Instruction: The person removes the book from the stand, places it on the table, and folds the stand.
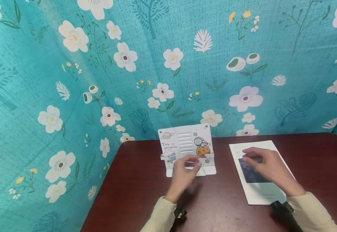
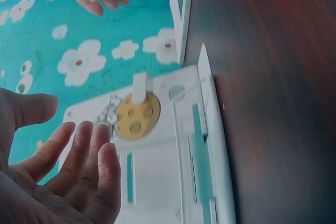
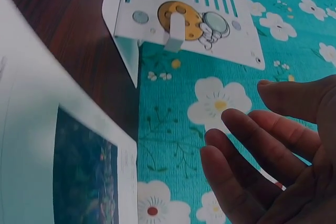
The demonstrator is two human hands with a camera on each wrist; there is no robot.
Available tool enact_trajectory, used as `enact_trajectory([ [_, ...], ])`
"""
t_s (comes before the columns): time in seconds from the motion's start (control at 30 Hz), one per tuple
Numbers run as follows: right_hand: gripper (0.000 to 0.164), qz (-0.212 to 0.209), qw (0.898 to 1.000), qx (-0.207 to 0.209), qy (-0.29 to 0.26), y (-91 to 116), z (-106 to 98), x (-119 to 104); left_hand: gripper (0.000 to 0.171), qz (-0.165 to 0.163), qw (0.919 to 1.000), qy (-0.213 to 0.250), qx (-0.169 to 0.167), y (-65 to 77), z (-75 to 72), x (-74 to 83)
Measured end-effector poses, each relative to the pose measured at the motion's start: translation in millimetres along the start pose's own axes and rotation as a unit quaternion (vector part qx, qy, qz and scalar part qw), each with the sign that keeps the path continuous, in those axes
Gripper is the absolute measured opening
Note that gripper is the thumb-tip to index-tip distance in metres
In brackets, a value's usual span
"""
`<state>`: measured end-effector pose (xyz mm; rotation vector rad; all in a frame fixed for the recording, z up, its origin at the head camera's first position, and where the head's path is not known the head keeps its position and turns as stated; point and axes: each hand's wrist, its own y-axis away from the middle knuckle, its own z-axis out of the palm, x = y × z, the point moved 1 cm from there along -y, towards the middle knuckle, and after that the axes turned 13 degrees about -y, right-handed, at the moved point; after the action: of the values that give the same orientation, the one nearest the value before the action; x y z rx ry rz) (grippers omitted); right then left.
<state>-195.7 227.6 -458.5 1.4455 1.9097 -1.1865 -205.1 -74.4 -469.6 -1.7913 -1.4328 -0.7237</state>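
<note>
See white printed stand (image 1: 185, 141) upright near far edge of dark red table (image 1: 125, 187); find left hand (image 1: 185, 170) just before it, fingers loosely bent, thumb apart; note white booklet (image 1: 254, 176) lying flat to the right; find right hand (image 1: 270, 164) over it, fingers relaxed, empty; see flowered teal cloth (image 1: 197, 71) behind

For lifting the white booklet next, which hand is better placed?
Probably the right hand: empty, it appears above the booklet. The left hand is farther away, near the printed stand.
</note>
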Motion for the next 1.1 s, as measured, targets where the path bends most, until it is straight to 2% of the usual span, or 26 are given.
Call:
enact_trajectory([
  [0.3, 0.030, -0.004, 1.000, -0.015, -0.024, -16, 28, -12, 0.020, -0.015, 0.9973, -0.016, 0.070, -1.6, -29.7, -20.5],
  [0.57, 0.030, 0.015, 0.999, -0.023, -0.026, -27, 47, -16, 0.019, -0.033, 0.9910, -0.035, 0.125, -5.6, -50.1, -34.5],
  [0.8, 0.033, 0.043, 0.998, -0.031, -0.037, -36, 62, -15, 0.018, -0.047, 0.9870, -0.039, 0.149, -8.9, -60.6, -43.3],
  [1.1, 0.035, 0.062, 0.996, -0.040, -0.046, -46, 82, -9, 0.019, -0.053, 0.9750, -0.076, 0.202, -13.6, -71.9, -58.8],
])
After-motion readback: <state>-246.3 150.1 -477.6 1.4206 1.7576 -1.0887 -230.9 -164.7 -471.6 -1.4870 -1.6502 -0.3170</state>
